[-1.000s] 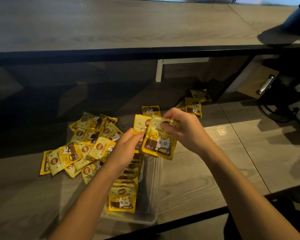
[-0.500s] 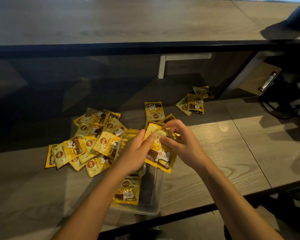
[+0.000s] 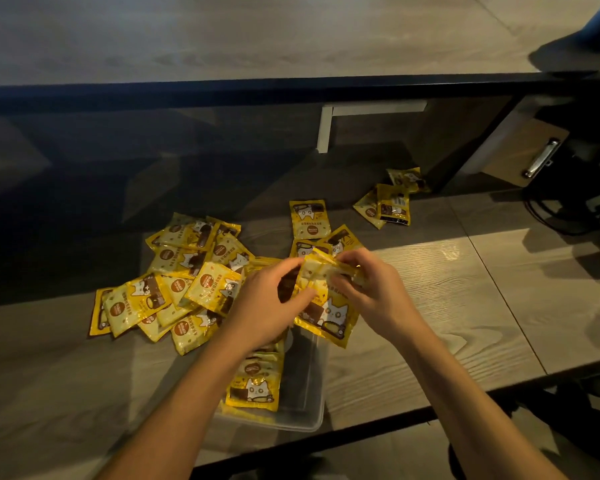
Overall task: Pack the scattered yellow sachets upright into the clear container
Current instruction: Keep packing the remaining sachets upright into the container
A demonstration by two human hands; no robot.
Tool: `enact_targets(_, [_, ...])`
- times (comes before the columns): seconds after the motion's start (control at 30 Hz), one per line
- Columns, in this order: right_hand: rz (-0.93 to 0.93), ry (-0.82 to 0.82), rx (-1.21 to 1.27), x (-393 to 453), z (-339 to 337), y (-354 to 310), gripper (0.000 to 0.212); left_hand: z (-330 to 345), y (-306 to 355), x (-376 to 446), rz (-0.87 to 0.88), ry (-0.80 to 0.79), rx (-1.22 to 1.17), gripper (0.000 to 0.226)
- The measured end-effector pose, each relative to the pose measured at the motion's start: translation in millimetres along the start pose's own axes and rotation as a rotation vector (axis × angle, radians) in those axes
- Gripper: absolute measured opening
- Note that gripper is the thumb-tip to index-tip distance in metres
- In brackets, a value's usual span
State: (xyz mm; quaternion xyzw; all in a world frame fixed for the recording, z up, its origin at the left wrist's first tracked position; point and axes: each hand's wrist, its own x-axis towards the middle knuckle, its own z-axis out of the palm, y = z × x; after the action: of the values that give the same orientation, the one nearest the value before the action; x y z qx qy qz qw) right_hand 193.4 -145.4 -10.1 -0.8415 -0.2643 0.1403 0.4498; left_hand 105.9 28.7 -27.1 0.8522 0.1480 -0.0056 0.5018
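My right hand [image 3: 371, 292] pinches the top of a small bunch of yellow sachets [image 3: 326, 313] hanging over the far end of the clear container [image 3: 305, 420]. My left hand [image 3: 267, 306] has its fingers curled on the left edge of the same bunch. Several sachets [image 3: 253, 386] stand upright in a row along the container's left side. A loose pile of yellow sachets [image 3: 174, 282] lies on the table to the left. Three more sachets [image 3: 309, 220] lie just beyond my hands.
Another small group of sachets [image 3: 392, 202] lies at the back right. The wooden table's front edge [image 3: 430, 410] runs just below the container. A raised black-edged shelf [image 3: 291, 88] spans the back. A clipboard [image 3: 534, 157] and dark cables are at far right.
The held bunch has come down from in front of me toward the container's far end, and my left hand has closed in on it from the left.
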Motion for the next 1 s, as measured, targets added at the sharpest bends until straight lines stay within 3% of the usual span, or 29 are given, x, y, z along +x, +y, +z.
enact_targets(0.23, [-0.152,-0.005,-0.197,15.2,-4.2,-0.8,0.015,-1.3,-4.8,6.3,-0.004,0.141,-0.006,0.029])
enact_targets(0.53, [-0.176,-0.049,-0.273,24.4,-13.3,-5.9,0.011,-2.2,-17.4,7.0,0.054,0.22,0.016,0.021])
enact_targets(0.7, [-0.153,-0.042,-0.197,19.0,-16.2,-15.9,0.012,-12.0,-21.7,-1.6,0.089,0.264,-0.06,0.017])
enact_targets(0.83, [-0.154,-0.103,-0.129,7.6,-16.2,-33.1,0.018,-22.0,-22.1,-15.4,0.104,0.194,-0.146,0.019])
enact_targets(1.0, [-0.178,-0.212,-0.064,-8.0,5.1,-45.6,0.01,-29.3,-20.3,-35.8,0.1,0.051,-0.244,0.032])
